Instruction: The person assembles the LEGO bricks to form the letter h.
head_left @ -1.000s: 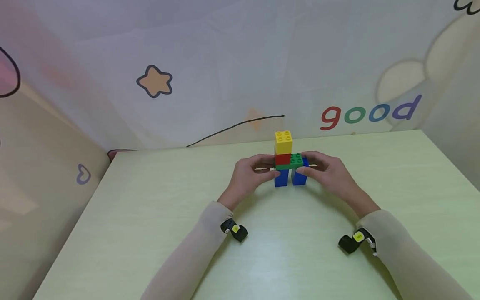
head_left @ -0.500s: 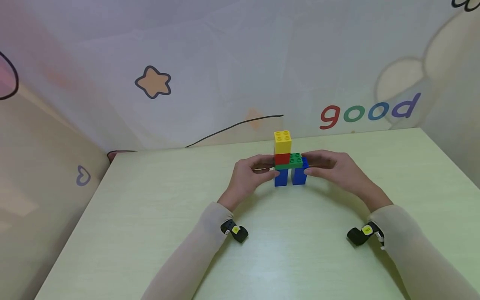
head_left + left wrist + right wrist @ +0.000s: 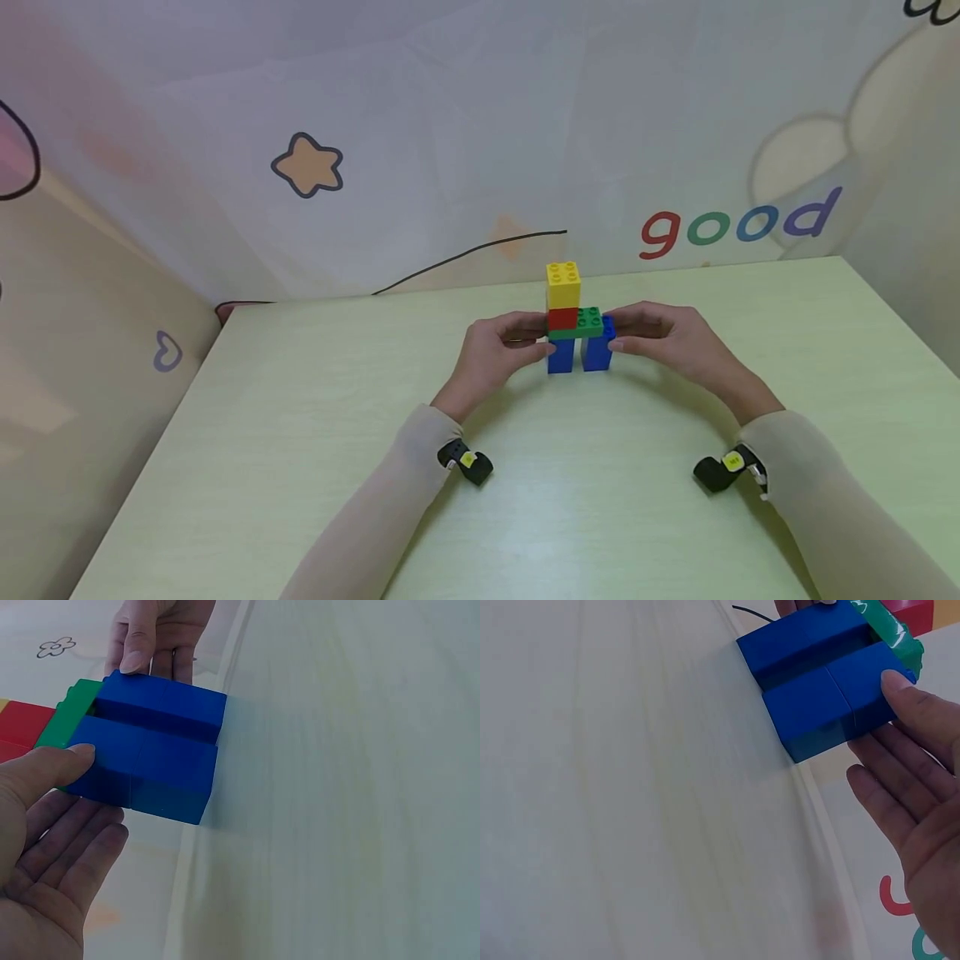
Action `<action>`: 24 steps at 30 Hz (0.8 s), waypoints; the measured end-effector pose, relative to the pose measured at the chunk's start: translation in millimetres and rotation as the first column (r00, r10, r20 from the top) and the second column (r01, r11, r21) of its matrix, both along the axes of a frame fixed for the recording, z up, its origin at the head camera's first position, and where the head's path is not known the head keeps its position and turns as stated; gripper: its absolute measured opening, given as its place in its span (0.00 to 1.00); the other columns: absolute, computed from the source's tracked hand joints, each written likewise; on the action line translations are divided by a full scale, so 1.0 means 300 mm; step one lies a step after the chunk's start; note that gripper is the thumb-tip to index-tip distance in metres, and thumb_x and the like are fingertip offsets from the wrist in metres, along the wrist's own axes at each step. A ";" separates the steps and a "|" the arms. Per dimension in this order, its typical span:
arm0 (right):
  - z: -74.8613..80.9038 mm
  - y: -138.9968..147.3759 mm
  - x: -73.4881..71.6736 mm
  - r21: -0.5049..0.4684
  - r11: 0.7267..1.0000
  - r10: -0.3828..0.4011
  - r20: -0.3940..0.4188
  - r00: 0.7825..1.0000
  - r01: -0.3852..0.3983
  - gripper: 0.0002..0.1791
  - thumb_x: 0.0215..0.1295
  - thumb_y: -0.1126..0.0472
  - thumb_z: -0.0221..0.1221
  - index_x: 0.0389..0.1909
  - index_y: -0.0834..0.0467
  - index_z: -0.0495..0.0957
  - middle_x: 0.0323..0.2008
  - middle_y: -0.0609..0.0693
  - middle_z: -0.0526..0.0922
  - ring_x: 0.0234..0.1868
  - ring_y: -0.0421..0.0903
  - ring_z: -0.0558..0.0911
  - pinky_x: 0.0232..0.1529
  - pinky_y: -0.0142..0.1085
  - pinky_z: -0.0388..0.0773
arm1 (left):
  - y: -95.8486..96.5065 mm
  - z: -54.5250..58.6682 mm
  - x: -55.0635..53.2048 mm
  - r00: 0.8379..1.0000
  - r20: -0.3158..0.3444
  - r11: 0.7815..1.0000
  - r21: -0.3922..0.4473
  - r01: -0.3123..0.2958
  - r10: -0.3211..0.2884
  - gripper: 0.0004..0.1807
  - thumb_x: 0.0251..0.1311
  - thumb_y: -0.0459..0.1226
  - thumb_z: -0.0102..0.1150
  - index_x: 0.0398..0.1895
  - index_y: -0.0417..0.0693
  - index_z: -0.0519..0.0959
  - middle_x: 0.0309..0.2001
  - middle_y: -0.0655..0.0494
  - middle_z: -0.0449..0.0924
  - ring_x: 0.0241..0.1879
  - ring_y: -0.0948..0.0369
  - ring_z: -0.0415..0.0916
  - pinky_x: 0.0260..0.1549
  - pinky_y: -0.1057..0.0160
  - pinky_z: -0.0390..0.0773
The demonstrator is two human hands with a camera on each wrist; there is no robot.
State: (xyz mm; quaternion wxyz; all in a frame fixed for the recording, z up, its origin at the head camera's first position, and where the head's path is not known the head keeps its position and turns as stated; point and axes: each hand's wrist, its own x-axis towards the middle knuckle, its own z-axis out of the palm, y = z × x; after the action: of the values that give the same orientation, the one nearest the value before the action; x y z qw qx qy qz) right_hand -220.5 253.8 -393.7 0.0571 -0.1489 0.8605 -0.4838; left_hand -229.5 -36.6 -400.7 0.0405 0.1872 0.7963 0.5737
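Note:
A small toy-brick structure stands on the table. Its two blue legs, a left stack (image 3: 561,357) and a right stack (image 3: 597,355), carry a green brick (image 3: 590,320). On the green brick's left half sits a red brick (image 3: 562,318), topped by yellow bricks (image 3: 562,287). My left hand (image 3: 491,354) pinches the left blue stack near its top, thumb in front and fingers behind. From the other side my right hand (image 3: 671,342) pinches the right blue stack (image 3: 825,712). In the left wrist view the blue stacks stand close together with a narrow gap.
The pale table (image 3: 525,517) has its back edge close behind the bricks. A printed cloth backdrop (image 3: 450,150) rises beyond it, with side panels at left and right. Each wrist wears a small black camera (image 3: 465,462).
My right hand has shifted right, its thumb passing from the green brick's corner to the right blue stack's side. The brick structure sits very slightly further left; my left hand keeps its grip.

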 end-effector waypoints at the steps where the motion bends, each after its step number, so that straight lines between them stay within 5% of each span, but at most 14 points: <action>1: 0.000 -0.002 0.001 -0.002 1.000 -0.004 -0.002 1.000 0.004 0.29 0.73 0.50 0.68 0.70 0.57 0.78 0.61 0.56 0.84 0.62 0.55 0.84 0.55 0.25 0.79 | -0.002 0.000 0.000 1.000 -0.001 1.000 -0.001 0.001 -0.001 0.23 0.66 0.33 0.73 0.65 0.46 0.84 0.56 0.53 0.88 0.53 0.58 0.86 0.53 0.66 0.84; 24: -0.032 -0.066 0.010 -0.054 0.997 -0.059 -0.102 0.993 0.054 0.26 0.77 0.55 0.65 0.71 0.59 0.77 0.65 0.59 0.82 0.63 0.58 0.83 0.54 0.21 0.77 | -0.041 -0.001 0.003 0.998 0.023 0.998 0.025 -0.051 0.050 0.23 0.69 0.39 0.72 0.67 0.48 0.84 0.54 0.56 0.89 0.51 0.61 0.87 0.52 0.63 0.85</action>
State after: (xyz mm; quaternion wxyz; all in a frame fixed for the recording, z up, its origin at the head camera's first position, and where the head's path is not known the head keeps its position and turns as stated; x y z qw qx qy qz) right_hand -217.6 234.0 -403.3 -0.0050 -0.1508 0.8534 -0.4989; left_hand -228.5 -48.8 -401.1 0.0324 0.1613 0.7928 0.5868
